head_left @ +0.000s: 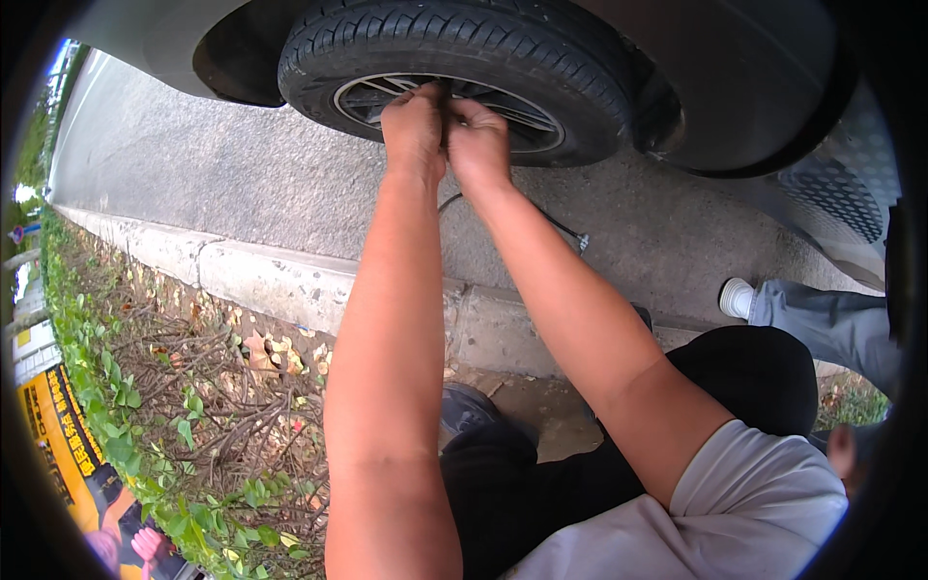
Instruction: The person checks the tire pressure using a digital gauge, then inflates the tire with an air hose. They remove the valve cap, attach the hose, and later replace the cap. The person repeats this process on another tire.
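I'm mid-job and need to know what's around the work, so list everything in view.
Car: 1, grey, across the top
Tyre: 1, black, top centre
Wheel: 1, silver and dark, inside the tyre
Hose or cable: 1, black with metal end, below the wheel
Road: 1, grey, under the car
Kerb: 1, pale, mid-frame
Leafy plants: many, green, left
Dry leaves: many, brown, lower left
Panel: 1, yellow and black, far lower left
Another person's leg: 1, grey-blue trousers, right
Shirt: 1, pale grey, lower right
Forearms: 2, bare, centre
Left hand: 1, bare, at the wheel
Right hand: 1, bare, beside it; grip unclear
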### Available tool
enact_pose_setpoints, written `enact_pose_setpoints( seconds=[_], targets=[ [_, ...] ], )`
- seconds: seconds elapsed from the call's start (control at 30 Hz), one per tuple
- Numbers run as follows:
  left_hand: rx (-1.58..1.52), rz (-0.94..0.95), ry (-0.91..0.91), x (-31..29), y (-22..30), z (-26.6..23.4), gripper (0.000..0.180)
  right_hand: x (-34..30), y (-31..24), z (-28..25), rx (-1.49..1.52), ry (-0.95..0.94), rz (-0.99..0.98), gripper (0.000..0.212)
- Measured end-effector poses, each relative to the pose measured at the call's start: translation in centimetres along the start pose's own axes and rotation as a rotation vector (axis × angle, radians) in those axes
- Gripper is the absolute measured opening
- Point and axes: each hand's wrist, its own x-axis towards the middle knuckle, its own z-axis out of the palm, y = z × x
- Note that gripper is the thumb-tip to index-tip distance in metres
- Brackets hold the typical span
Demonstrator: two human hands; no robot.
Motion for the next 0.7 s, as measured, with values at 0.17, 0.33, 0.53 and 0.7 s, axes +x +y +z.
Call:
enact_pose_setpoints(
  seconds=[0.17,0.33,0.53,0.7],
  targets=[
    [-0.158,-0.153,-0.061,2.5,-0.7,-0.8,0.013,0.2,0.5,0.2,-0.021,-0.019,-0.122,0.018],
    [-0.233,-0.203,-0.032,3.1,-0.8,-0.8,0.011,0.3,0.6,0.3,0.054,-0.011,-0.131,0.019],
    [0.044,0.038,0.067,1.5,-1.4,0.2,0.010,0.0,0.2,0.5,0.187,-0.030,-0.025,0.019],
    [0.091,0.032,-0.031,3.9,-3.7,-1.3,0.018,0.1,0.7,-1.0,-0.092,0.073,-0.074,0.020]
  ],
)
